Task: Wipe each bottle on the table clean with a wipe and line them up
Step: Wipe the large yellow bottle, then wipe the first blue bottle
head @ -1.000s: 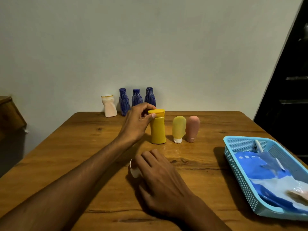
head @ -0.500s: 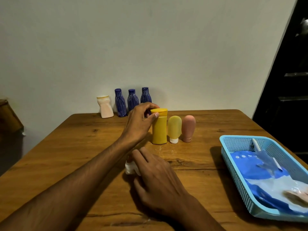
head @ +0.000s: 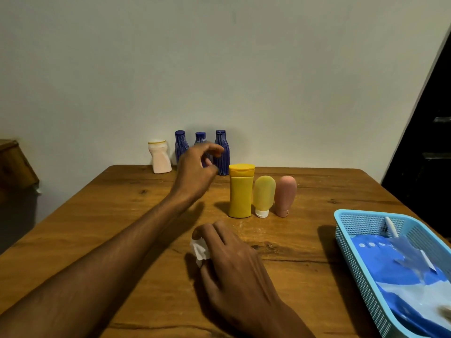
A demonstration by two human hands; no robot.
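A yellow bottle, a pale yellow tube and a pink tube stand side by side in a row mid-table. At the far edge by the wall stand a white bottle and three blue bottles, partly hidden by my left hand. That hand hovers left of the yellow bottle, fingers apart, holding nothing. My right hand rests on the table nearer me, closed over a crumpled white wipe.
A light blue plastic basket at the right holds a blue and white wipes pack. The wooden table ends at the wall. A wooden cabinet stands at the left, a dark doorway at the right.
My left hand has let go of the yellow bottle's cap and lifted away to the left. The yellow bottle stays upright beside the tubes. My right hand keeps the wipe on the table.
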